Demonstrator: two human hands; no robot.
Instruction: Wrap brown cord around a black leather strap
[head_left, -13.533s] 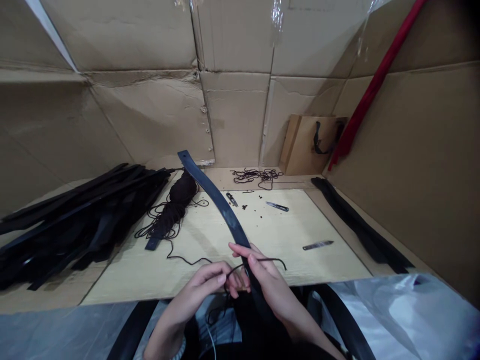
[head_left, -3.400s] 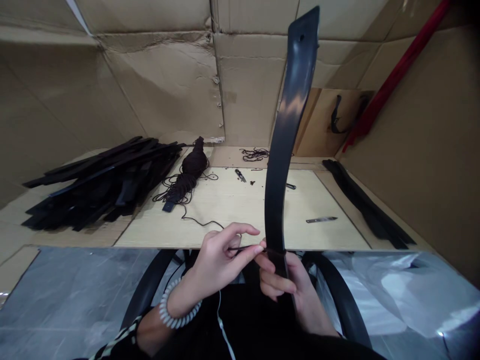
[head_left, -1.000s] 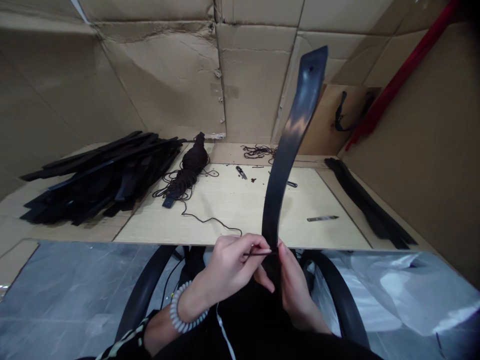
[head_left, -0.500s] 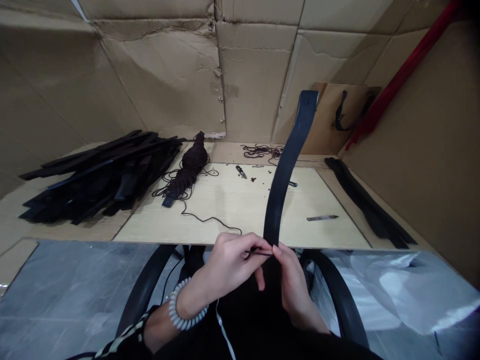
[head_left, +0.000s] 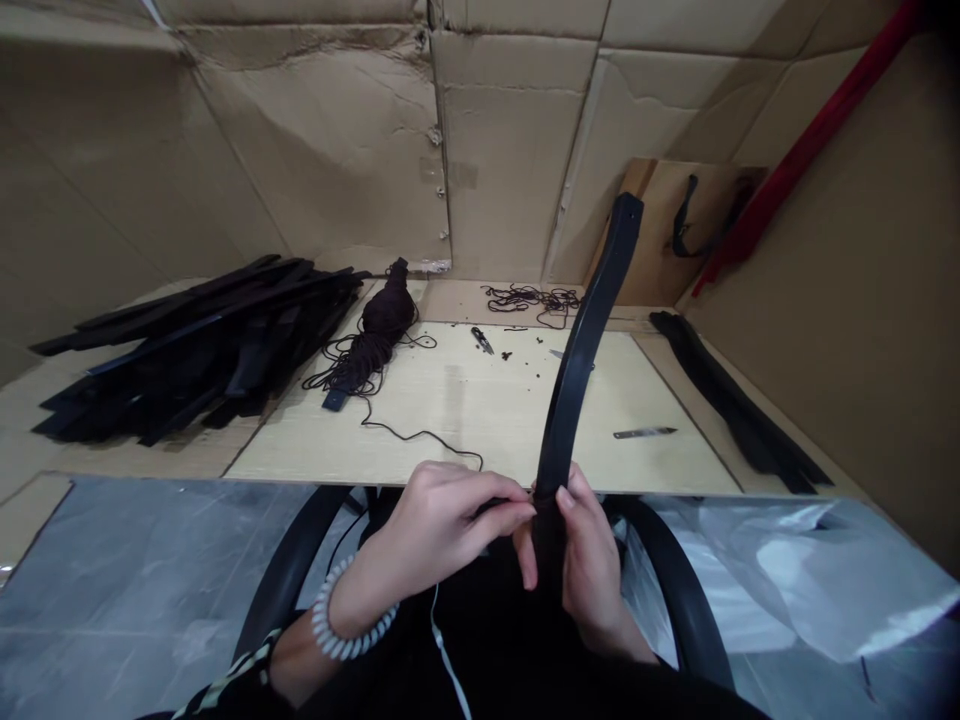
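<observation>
A long black strap [head_left: 587, 320] with a small hole near its tip rises in front of me, bending slightly to the right. Its lower part is gripped by my right hand [head_left: 589, 560], the thumb lying along its edge. At the strap's left side my left hand [head_left: 450, 525] pinches the dark cord, thumb and forefinger pressed together. Part of that cord [head_left: 420, 434] runs across the board to a dark bundle of wound cord [head_left: 382, 325]. The strap's lower end is lost against my dark clothing.
Black strips [head_left: 217, 350] lie piled at the left, several more straps [head_left: 735, 400] at the right. On the pale board [head_left: 465, 400] are thread snips [head_left: 481, 340] and a blade [head_left: 645, 433]. Loose cord scraps [head_left: 532, 300] lie behind. Cardboard walls [head_left: 517, 170] enclose the table.
The strap has turned to show more of its edge, and its top has shifted a little right. My right hand's fingers now wrap farther round it; my left hand stays pinched beside it.
</observation>
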